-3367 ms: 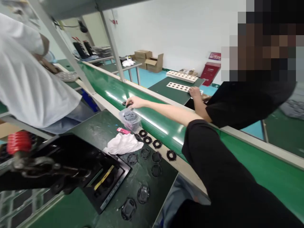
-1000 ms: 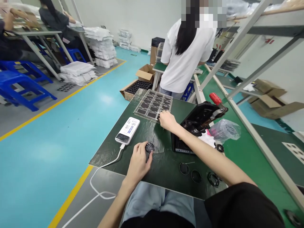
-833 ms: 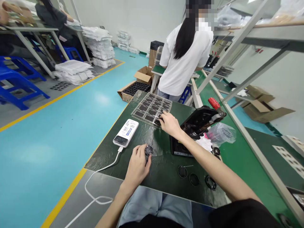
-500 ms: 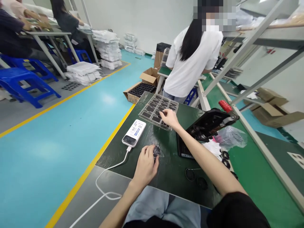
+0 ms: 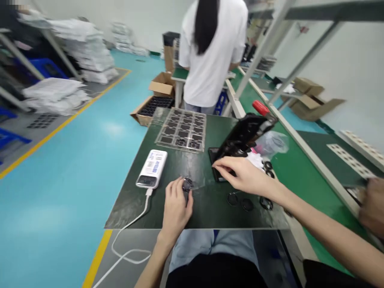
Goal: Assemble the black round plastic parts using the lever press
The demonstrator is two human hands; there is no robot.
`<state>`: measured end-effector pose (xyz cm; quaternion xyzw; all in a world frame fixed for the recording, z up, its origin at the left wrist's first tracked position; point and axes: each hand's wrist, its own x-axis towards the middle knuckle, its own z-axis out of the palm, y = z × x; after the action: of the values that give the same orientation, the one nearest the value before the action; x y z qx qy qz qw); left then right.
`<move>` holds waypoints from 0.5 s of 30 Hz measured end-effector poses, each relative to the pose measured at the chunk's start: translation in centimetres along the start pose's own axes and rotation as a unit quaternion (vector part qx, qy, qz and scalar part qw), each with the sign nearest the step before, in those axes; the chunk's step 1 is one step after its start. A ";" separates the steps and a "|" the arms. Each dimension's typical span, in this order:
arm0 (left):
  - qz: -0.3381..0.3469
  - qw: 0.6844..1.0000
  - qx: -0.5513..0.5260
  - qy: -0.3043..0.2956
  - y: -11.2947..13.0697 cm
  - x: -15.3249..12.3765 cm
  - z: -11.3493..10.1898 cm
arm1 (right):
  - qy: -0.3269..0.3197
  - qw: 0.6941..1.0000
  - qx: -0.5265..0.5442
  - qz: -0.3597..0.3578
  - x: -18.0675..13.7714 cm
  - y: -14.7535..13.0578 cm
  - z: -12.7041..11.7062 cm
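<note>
My left hand (image 5: 177,206) rests on the green tabletop with its fingers closed around the edge of a round black part (image 5: 188,184). My right hand (image 5: 243,176) is in front of the black toggle press (image 5: 240,138), thumb and fingertips drawn together in a pinch. Anything between those fingertips is too small to make out. Farther back lies a clear plastic tray (image 5: 196,151) with dark square pockets; two round black parts sit in its front row. Black rings (image 5: 232,199) lie on the table below my right hand.
A white power bank (image 5: 152,168) with a white cable (image 5: 146,208) lies on the left. Beside the press are a plastic bag (image 5: 271,144) and more rings. Ahead, a person in a white shirt (image 5: 210,56) stands past an open carton (image 5: 144,116). Another person's blurred hand (image 5: 372,208) shows at far right.
My right hand has left the tray and come back right to the front of the press, exposing round parts in the tray. My left hand still holds its part. The view has turned right.
</note>
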<state>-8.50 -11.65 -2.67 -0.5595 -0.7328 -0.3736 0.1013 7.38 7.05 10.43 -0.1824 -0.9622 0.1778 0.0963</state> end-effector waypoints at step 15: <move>0.238 0.947 -0.184 -0.114 12.3 1.5 4.9 | 0.363 0.838 -0.151 0.378 -19.9 0.4 8.6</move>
<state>3.26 -6.17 0.09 -0.7652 -0.5038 -0.4007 -0.0014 23.53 -2.86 -0.06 -0.5955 -0.7294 -0.0260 0.3357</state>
